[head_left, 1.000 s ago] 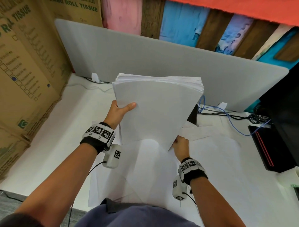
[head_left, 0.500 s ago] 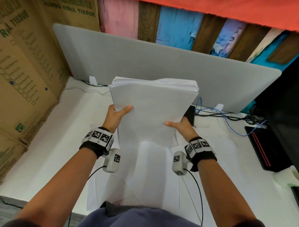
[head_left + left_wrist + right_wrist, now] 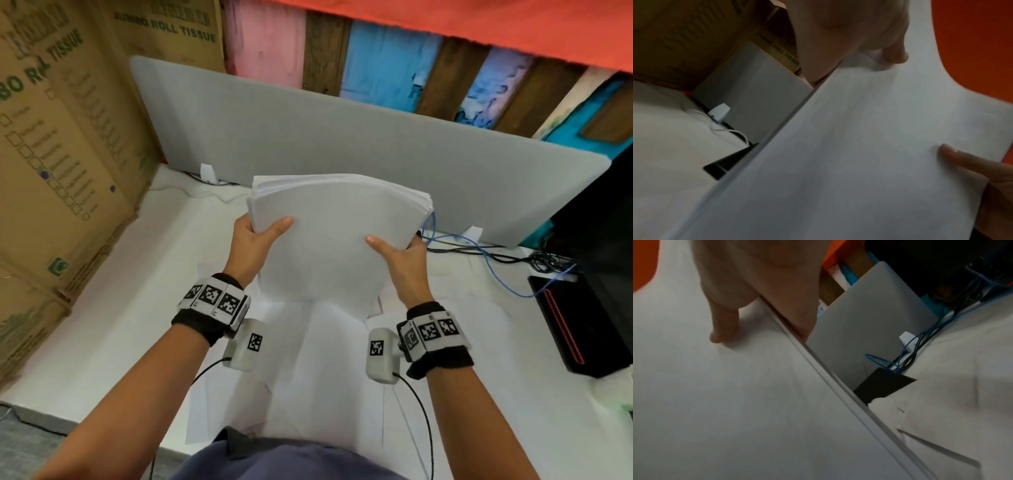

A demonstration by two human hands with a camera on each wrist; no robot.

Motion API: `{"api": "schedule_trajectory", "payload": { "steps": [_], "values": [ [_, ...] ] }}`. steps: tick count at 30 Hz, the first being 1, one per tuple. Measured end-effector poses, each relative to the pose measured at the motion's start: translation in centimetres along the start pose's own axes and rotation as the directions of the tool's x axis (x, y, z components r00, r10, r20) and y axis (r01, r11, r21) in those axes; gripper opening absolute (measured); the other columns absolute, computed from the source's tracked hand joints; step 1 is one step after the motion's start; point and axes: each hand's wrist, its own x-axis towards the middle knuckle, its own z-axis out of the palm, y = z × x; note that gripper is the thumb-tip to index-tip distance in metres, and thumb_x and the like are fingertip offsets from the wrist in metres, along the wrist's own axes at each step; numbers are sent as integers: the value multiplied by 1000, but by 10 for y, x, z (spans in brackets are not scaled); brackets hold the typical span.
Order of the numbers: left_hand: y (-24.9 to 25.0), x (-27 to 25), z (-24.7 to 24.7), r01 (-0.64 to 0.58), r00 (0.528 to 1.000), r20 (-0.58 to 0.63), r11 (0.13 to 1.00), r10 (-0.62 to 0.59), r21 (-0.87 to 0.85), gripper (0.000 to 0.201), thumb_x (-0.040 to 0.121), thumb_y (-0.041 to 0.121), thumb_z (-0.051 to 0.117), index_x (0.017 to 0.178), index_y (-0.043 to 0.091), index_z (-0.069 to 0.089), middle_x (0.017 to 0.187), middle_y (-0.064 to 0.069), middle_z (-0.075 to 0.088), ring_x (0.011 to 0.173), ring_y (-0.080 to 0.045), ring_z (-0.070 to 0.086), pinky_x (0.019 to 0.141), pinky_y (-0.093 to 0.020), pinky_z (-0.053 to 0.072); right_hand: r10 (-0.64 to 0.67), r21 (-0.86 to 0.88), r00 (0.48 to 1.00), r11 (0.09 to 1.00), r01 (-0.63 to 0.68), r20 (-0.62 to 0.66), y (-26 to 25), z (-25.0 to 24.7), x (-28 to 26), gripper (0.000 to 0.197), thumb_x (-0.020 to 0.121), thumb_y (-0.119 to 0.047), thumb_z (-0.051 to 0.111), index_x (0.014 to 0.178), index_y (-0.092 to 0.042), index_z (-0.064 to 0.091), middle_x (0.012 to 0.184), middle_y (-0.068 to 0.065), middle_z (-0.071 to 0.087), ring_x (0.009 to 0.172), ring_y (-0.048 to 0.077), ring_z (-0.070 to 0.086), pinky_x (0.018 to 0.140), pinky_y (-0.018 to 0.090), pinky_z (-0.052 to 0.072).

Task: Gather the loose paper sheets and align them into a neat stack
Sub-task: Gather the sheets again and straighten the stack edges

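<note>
A thick stack of white paper sheets [image 3: 329,240] stands upright on its lower edge above the desk, top edge bowed. My left hand [image 3: 255,236] grips its left edge, thumb across the front face. My right hand [image 3: 399,251] grips the right edge the same way, thumb on the front. The left wrist view shows the stack's face [image 3: 859,154] with my left thumb on it and my right thumb at its far side. In the right wrist view the stack's edge [image 3: 818,369] runs diagonally under my right thumb. Several loose sheets [image 3: 308,377] lie spread flat on the desk beneath.
A grey divider panel [image 3: 342,130] closes the back of the white desk [image 3: 113,325]. Cardboard boxes [image 3: 61,137] wall the left side. At the right are a black device with a red stripe [image 3: 568,329], blue and black cables [image 3: 496,253], and a black object [image 3: 881,387] behind the stack.
My right hand rose from the stack's lower right corner to grip its right edge. The stack came down a little and stands squarer between both hands.
</note>
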Motion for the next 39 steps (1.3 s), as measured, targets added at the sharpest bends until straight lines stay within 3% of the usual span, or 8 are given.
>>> {"api": "schedule_trajectory", "payload": {
  "steps": [4, 9, 13, 19, 23, 27, 33, 39],
  "values": [
    [22, 6, 14, -57, 992, -117, 996, 48, -74, 7, 86, 11, 64, 87, 17, 60, 69, 18, 69, 69, 7, 64, 66, -12, 50, -75, 47, 997, 996, 76, -19, -27, 4, 0, 20, 74, -6, 75, 82, -21, 63, 81, -6, 68, 70, 4, 67, 68, 24, 55],
    [39, 15, 26, -193, 954, -257, 973, 155, -127, 23, 91, 23, 56, 100, 3, 63, 89, 8, 61, 80, 15, 57, 74, -2, 39, -206, 74, 975, 974, 212, -86, -50, 17, -5, 33, 71, -54, 57, 83, -24, 67, 83, -7, 64, 84, 13, 59, 78, 33, 47],
    [40, 16, 29, -167, 950, -286, 979, 127, -120, 3, 87, 18, 62, 85, 17, 64, 85, 9, 62, 78, 10, 58, 74, -6, 41, -227, 74, 962, 968, 240, -149, -51, 20, -4, 22, 70, -44, 57, 75, -25, 68, 76, -10, 64, 81, 12, 58, 77, 30, 45],
    [40, 18, 26, -148, 956, -270, 984, 117, -97, 19, 78, 19, 50, 91, 16, 65, 82, 9, 57, 73, 8, 53, 72, -7, 41, -245, 27, 960, 968, 251, -132, -52, 15, 1, 14, 69, -33, 54, 71, -31, 68, 73, -18, 63, 83, 12, 55, 79, 32, 41],
    [42, 17, 24, -134, 960, -257, 989, 113, -65, 23, 74, 26, 47, 90, 30, 64, 98, -10, 63, 94, -23, 58, 86, -32, 46, -266, 15, 961, 963, 268, -71, -53, 12, 2, 16, 69, -38, 54, 74, -37, 68, 79, -17, 61, 85, 17, 53, 78, 34, 40],
    [38, 15, 18, -173, 959, -238, 983, 155, -57, 18, 83, 29, 46, 95, 26, 59, 90, -11, 64, 86, -21, 59, 86, -35, 46, -289, 21, 957, 957, 289, -11, -48, -2, 2, 29, 73, -49, 51, 93, -30, 60, 95, -11, 60, 84, -5, 57, 76, 15, 45],
    [18, 10, 10, -187, 967, -196, 977, 164, -105, 50, 80, 64, 36, 102, 24, 56, 103, 1, 56, 99, -12, 54, 95, -27, 41, 57, -130, 986, 991, -37, 158, 6, -10, -2, 31, 77, -6, 72, 94, -26, 57, 93, -9, 63, 79, -1, 63, 72, 15, 52],
    [-24, 2, 10, -61, 982, -178, 998, 60, -3, 43, 83, 11, 66, 123, 9, 48, 104, 8, 61, 90, 6, 61, 78, -15, 49, 144, -77, 988, 987, -139, 60, 17, 3, -9, 22, 79, -5, 69, 95, -16, 59, 92, -1, 64, 82, 7, 62, 73, 16, 52]
  ]
}}
